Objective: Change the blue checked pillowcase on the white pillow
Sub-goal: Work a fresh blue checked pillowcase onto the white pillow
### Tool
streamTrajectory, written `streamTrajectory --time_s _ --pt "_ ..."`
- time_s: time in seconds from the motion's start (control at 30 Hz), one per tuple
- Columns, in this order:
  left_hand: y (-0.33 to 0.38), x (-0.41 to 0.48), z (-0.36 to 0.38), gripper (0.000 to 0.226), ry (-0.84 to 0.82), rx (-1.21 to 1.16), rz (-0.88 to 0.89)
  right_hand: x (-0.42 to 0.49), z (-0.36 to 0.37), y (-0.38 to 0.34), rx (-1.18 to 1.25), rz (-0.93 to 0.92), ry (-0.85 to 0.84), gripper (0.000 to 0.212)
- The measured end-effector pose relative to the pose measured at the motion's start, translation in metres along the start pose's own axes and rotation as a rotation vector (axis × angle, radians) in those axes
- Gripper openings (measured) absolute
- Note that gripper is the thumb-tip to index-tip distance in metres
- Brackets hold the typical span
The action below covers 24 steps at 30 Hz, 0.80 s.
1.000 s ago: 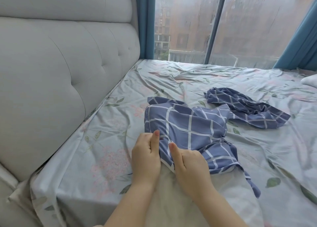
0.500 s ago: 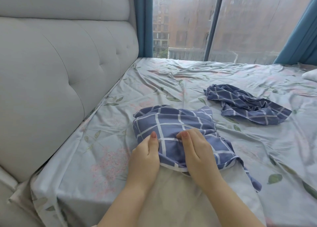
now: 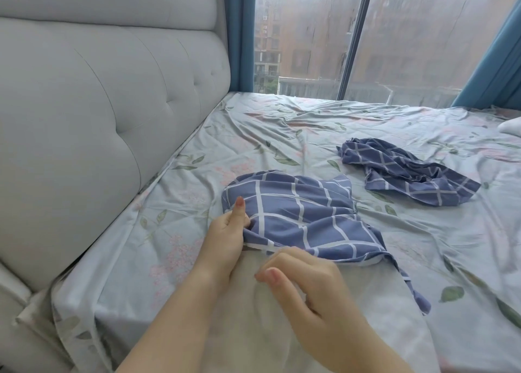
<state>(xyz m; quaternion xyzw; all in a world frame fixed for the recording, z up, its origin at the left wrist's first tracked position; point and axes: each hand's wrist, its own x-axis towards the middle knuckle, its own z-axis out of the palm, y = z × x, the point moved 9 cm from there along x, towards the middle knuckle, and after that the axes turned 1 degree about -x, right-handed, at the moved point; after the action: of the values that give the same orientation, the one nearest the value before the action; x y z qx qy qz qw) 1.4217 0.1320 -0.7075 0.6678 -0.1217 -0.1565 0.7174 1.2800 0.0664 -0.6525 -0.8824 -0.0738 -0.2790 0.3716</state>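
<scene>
White pillow [image 3: 253, 330] lies nearest me, running lengthwise away from me, with the blue checked pillowcase [image 3: 296, 212] bunched over its far end. My right hand [image 3: 307, 285] curls just short of the hem — whether it pinches anything I cannot tell. My left hand [image 3: 225, 240] pinches the hem's left side, so I judge the cover must come toward me.

Two blue checked pillowcases [image 3: 298, 214] [image 3: 408, 175]; one white pillow [image 3: 253, 324]; two hands [image 3: 225, 240] [image 3: 310, 285]; one headboard [image 3: 98, 113].

Bed [image 3: 310, 124]: I see a rumpled floral sheet [image 3: 174, 231].
Near edge: pillow [image 3: 248, 324], half in checked pillowcase [image 3: 304, 217].
Farther right: second pillowcase [image 3: 408, 178], crumpled.
</scene>
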Motion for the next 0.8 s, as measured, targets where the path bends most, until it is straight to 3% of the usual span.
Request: streamTrajectory --time_s 0.13,0.4,0.57,0.7,0.8 --pt "0.003 -0.001 -0.002 0.052 -0.025 -0.054 0.001 -0.006 0.024 0.013 -0.205 0.121 -0.169 0.077" --pt "0.008 -0.012 -0.001 0.056 -0.021 -0.027 0.014 -0.006 0.032 0.027 -0.222 0.213 -0.388 0.086" --pt "0.008 -0.019 0.000 0.051 0.018 -0.008 -0.015 -0.006 0.040 0.038 0.052 0.331 -0.409 0.110" --pt "0.001 -0.026 0.003 0.051 -0.003 -0.029 -0.074 -0.004 0.037 0.043 0.109 0.463 -0.436 0.090" --pt "-0.001 -0.028 0.005 0.052 -0.020 -0.017 -0.087 -0.001 0.028 0.043 0.105 0.575 -0.448 0.059"
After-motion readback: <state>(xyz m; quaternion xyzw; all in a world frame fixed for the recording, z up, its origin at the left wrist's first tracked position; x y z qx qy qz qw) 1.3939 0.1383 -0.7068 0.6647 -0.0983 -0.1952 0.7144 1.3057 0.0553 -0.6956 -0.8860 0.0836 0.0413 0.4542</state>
